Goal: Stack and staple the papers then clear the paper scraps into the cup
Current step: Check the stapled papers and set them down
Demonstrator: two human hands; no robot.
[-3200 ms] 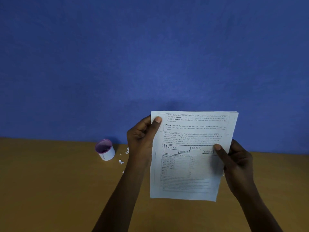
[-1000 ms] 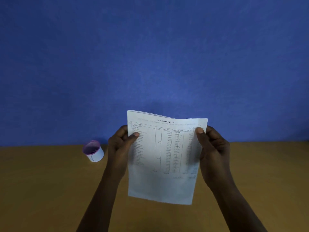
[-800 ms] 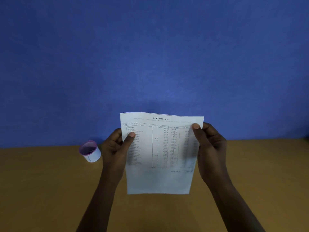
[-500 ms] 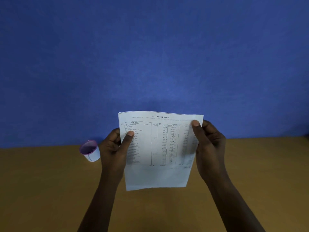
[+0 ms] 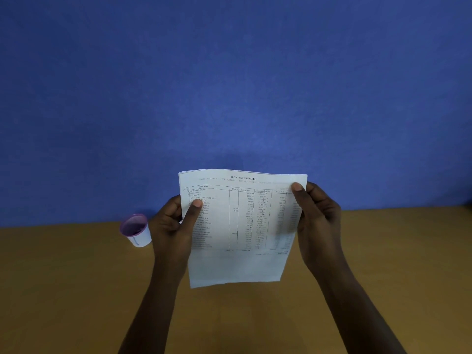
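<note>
Sheets in the upright paper stack (image 5: pixel 242 226), pinched at both side edges by left hand (image 5: pixel 173 226) and right hand (image 5: pixel 316 221), could slip askew before stapling if either pinch loosens.

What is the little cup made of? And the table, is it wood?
The cup looks like thin paper or card: matte white wall, purple rim and inside, small printing on its side. It could be plastic. The table looks like smooth brown laminate or painted board: one even colour, no wood grain showing.
</note>
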